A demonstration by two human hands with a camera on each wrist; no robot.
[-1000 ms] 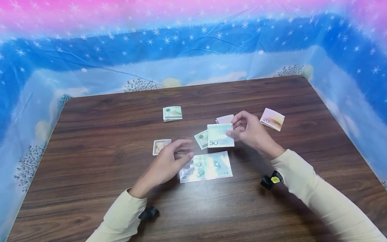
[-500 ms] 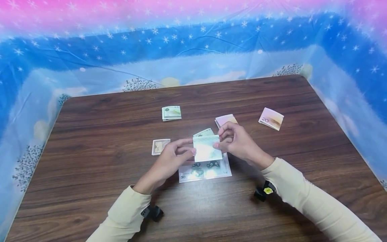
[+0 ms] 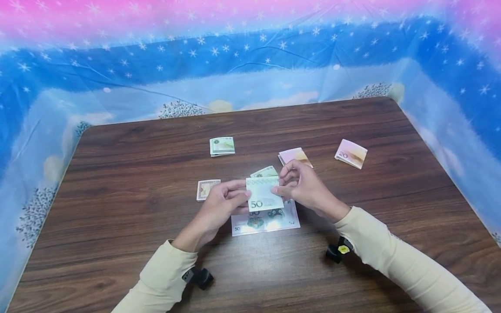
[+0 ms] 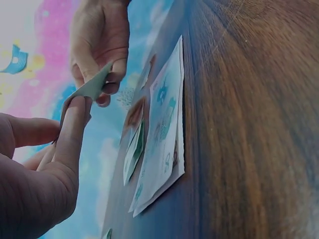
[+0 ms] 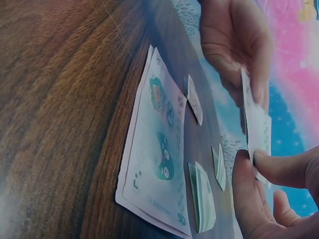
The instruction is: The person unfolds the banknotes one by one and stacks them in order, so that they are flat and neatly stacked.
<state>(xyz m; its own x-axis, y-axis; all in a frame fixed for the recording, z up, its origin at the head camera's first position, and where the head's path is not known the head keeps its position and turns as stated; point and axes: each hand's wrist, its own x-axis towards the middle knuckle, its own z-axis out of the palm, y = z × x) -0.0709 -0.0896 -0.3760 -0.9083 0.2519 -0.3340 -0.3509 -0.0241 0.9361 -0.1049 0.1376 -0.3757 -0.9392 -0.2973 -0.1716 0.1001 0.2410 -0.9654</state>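
OK so on my feed, left hand [image 3: 221, 206] and right hand [image 3: 307, 191] both pinch the folded 50 note [image 3: 262, 194] now, held up off the table [image 3: 117, 174]; a second ago only the right had it.

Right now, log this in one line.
left hand: pinches folded 50 note | right hand: pinches same note | note: above table | flat 50 note: on table

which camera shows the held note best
The head view: the held note faces that camera, its 50 readable. The left wrist view shows it steeply slanted; the right wrist view, nearly edge-on.
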